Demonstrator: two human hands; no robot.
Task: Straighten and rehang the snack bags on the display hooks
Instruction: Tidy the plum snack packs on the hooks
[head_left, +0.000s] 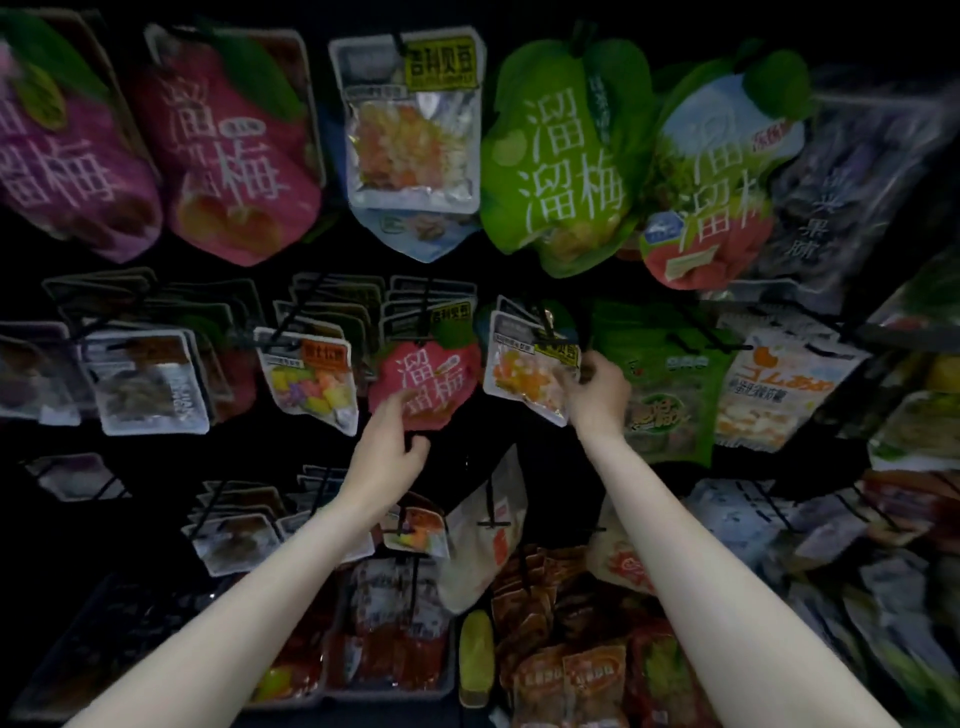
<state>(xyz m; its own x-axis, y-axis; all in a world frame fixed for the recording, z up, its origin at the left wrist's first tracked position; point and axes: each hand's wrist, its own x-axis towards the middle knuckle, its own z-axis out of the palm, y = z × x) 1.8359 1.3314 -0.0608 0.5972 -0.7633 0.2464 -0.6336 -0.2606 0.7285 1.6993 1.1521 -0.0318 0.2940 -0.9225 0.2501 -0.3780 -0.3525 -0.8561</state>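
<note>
A small red plum snack bag (434, 376) hangs on a middle-row hook, slightly tilted. My left hand (387, 449) holds its lower left edge between fingers and thumb. Right beside it hangs a clear bag of orange and yellow fruit pieces (524, 371) with a yellow label. My right hand (597, 392) pinches that bag's right edge near the label, below its black hook (545, 314). Both bags sit at the centre of the rack.
Large pink (234, 156), clear (410, 124) and green (566, 156) bags fill the top row. More clear packs (311, 376) hang left, green and white bags (670, 395) right. Lower hooks and bins (395, 634) of orange packets lie under my forearms.
</note>
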